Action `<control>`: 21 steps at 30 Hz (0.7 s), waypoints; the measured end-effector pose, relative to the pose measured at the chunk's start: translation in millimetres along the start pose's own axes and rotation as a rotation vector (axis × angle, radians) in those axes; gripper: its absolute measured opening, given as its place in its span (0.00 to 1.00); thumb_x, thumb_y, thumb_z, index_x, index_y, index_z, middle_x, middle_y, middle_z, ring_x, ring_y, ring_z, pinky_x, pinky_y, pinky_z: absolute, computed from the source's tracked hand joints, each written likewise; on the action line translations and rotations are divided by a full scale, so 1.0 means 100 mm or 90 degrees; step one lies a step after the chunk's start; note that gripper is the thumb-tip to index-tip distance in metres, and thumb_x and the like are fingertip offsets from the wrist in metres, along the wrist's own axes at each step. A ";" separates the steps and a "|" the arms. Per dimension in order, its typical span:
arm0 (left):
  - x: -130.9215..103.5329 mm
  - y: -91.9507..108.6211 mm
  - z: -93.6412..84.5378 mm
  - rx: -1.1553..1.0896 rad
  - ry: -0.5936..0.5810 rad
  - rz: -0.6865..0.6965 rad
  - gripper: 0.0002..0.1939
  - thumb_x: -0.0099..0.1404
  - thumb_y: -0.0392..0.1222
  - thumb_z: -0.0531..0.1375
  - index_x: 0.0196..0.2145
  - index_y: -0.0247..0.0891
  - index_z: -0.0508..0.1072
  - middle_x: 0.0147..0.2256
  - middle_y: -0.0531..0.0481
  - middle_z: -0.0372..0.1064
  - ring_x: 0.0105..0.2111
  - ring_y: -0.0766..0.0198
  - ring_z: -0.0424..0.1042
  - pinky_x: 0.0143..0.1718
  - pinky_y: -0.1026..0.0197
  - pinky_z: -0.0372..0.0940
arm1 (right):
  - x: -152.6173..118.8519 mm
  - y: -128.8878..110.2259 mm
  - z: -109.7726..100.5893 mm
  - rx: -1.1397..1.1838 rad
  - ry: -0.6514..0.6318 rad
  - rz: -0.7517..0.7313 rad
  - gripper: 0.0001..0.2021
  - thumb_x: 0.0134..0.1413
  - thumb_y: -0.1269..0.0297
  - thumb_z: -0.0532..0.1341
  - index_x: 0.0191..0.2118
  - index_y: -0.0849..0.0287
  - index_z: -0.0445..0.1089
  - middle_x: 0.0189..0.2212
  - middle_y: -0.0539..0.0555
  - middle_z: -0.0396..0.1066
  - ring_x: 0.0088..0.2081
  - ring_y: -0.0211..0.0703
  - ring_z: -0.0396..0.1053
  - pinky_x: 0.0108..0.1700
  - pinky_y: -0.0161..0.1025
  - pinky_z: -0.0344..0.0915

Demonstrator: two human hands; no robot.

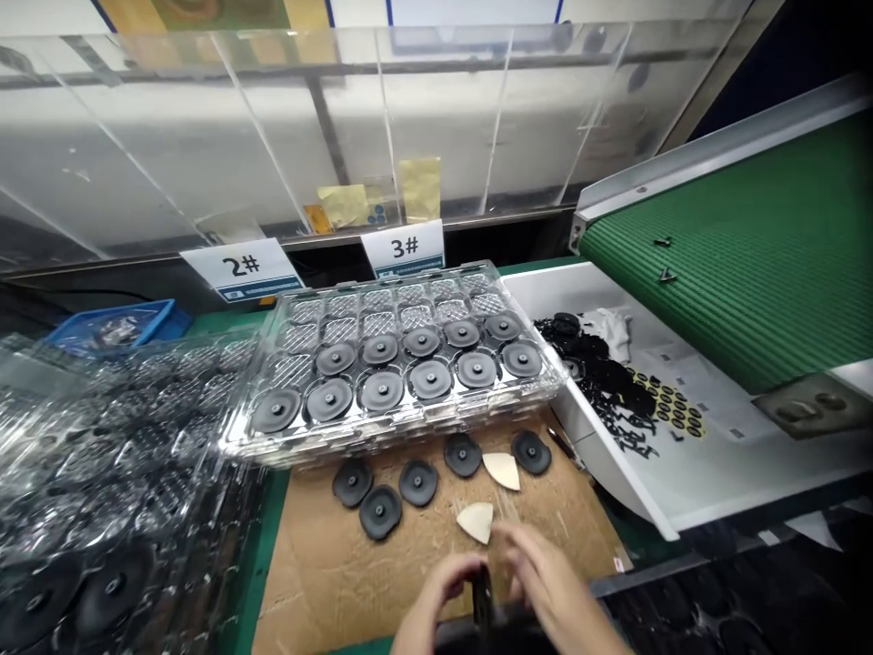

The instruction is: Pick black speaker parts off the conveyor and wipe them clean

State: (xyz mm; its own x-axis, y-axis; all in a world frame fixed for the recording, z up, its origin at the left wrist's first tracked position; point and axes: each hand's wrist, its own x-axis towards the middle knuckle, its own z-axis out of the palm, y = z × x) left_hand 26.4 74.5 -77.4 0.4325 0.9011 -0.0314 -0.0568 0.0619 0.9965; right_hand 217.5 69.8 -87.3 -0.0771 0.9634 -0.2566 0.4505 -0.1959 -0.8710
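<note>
At the front of the cardboard sheet [320, 582], my left hand [436, 596] is closed on a glossy black part [481, 596], seen nearly edge-on. My right hand [546, 582] is just to its right, its fingers loosely bent and apart, with nothing visible in them. Its fingertips are by a cream wedge-shaped pad [476, 521]. A second cream pad [502, 470] lies farther back. Several dark round discs with a central stud, such as this disc [380, 511], lie on the cardboard. Behind them, a clear plastic tray [402, 423] holds two rows of similar discs [429, 378].
Stacked clear trays [136, 437] crowd the left side, near a blue bin [164, 323]. On the right, a white chute [737, 482] carries black parts [604, 373] and yellow-backed stickers [675, 405]. A green conveyor belt [750, 246] rises beyond it. Signs [404, 247] stand behind the tray.
</note>
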 end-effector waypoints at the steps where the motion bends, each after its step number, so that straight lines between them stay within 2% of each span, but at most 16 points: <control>1: -0.04 0.02 -0.06 -0.099 0.048 -0.050 0.32 0.50 0.53 0.62 0.53 0.55 0.60 0.51 0.44 0.68 0.49 0.53 0.68 0.49 0.53 0.64 | 0.09 0.03 0.04 -0.055 0.028 -0.006 0.20 0.57 0.51 0.50 0.49 0.56 0.66 0.33 0.56 0.68 0.26 0.43 0.69 0.32 0.41 0.67; 3: -0.12 0.07 -0.16 -0.316 0.125 -0.131 0.36 0.46 0.53 0.65 0.53 0.55 0.60 0.51 0.45 0.67 0.49 0.51 0.68 0.47 0.54 0.65 | 0.25 0.11 0.17 -0.097 0.054 -0.016 0.19 0.54 0.55 0.54 0.50 0.56 0.65 0.40 0.59 0.65 0.29 0.45 0.69 0.35 0.44 0.67; 5: -0.17 0.14 -0.26 -0.528 0.210 -0.202 0.32 0.44 0.52 0.66 0.49 0.52 0.66 0.50 0.47 0.69 0.49 0.50 0.68 0.47 0.56 0.65 | 0.34 0.19 0.31 -0.113 0.051 -0.052 0.15 0.53 0.60 0.55 0.46 0.57 0.68 0.43 0.60 0.63 0.35 0.48 0.69 0.38 0.46 0.67; 8: -0.23 0.24 -0.37 -0.643 0.290 -0.229 0.28 0.43 0.51 0.66 0.45 0.49 0.72 0.48 0.50 0.71 0.49 0.50 0.68 0.48 0.59 0.64 | 0.36 0.22 0.44 -0.108 0.024 -0.123 0.12 0.53 0.65 0.55 0.42 0.57 0.70 0.39 0.58 0.68 0.40 0.49 0.68 0.43 0.46 0.65; 10: -0.23 0.29 -0.41 -0.649 0.312 -0.234 0.27 0.43 0.50 0.67 0.44 0.48 0.72 0.48 0.50 0.71 0.48 0.51 0.69 0.48 0.58 0.64 | 0.37 0.10 0.42 -0.098 0.004 -0.153 0.09 0.53 0.66 0.56 0.39 0.57 0.72 0.32 0.55 0.71 0.37 0.47 0.69 0.41 0.43 0.66; 13: -0.21 0.35 -0.40 -0.626 0.315 -0.245 0.29 0.43 0.49 0.67 0.46 0.47 0.71 0.49 0.47 0.70 0.47 0.50 0.69 0.47 0.56 0.64 | 0.38 -0.33 0.31 -0.081 0.005 -0.165 0.08 0.53 0.65 0.57 0.37 0.56 0.72 0.31 0.53 0.72 0.33 0.43 0.69 0.36 0.38 0.67; 15: -0.18 0.40 -0.36 -0.601 0.306 -0.248 0.32 0.43 0.48 0.68 0.48 0.47 0.69 0.50 0.46 0.69 0.48 0.50 0.68 0.48 0.55 0.63 | 0.34 -0.72 0.27 -0.061 0.025 -0.178 0.10 0.56 0.64 0.56 0.42 0.55 0.70 0.37 0.53 0.71 0.38 0.42 0.69 0.40 0.37 0.66; 17: -0.16 0.46 -0.33 -0.588 0.298 -0.256 0.34 0.43 0.49 0.68 0.50 0.47 0.68 0.48 0.45 0.70 0.49 0.51 0.67 0.51 0.54 0.61 | 0.26 -1.10 0.28 -0.026 0.037 -0.239 0.12 0.58 0.66 0.53 0.47 0.56 0.67 0.41 0.54 0.70 0.42 0.42 0.67 0.44 0.38 0.64; 18: -0.16 0.50 -0.32 -0.588 0.297 -0.259 0.34 0.44 0.49 0.67 0.50 0.47 0.67 0.47 0.46 0.71 0.49 0.53 0.67 0.52 0.55 0.60 | 0.21 -1.26 0.30 -0.026 0.041 -0.299 0.13 0.58 0.68 0.52 0.47 0.58 0.66 0.40 0.55 0.70 0.41 0.43 0.67 0.44 0.40 0.64; 19: -0.16 0.52 -0.32 -0.589 0.298 -0.261 0.33 0.45 0.49 0.67 0.51 0.47 0.67 0.47 0.46 0.71 0.49 0.54 0.67 0.52 0.56 0.59 | 0.17 -1.38 0.32 -0.025 0.013 -0.339 0.13 0.57 0.70 0.52 0.47 0.59 0.66 0.38 0.56 0.70 0.39 0.43 0.67 0.43 0.40 0.64; 21: -0.18 0.56 -0.32 -0.584 0.310 -0.257 0.32 0.47 0.47 0.66 0.52 0.49 0.65 0.47 0.47 0.71 0.48 0.56 0.68 0.50 0.58 0.61 | 0.13 -1.53 0.34 -0.031 -0.103 -0.372 0.12 0.56 0.73 0.52 0.44 0.60 0.67 0.36 0.54 0.71 0.36 0.40 0.67 0.41 0.37 0.64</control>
State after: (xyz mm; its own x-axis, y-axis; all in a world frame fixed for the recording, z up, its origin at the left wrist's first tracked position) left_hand -13.3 75.7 -23.3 0.1812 0.8031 -0.5676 -0.7222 0.5005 0.4775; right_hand 117.2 105.6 27.9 -0.4569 0.8679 0.1949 0.3324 0.3699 -0.8676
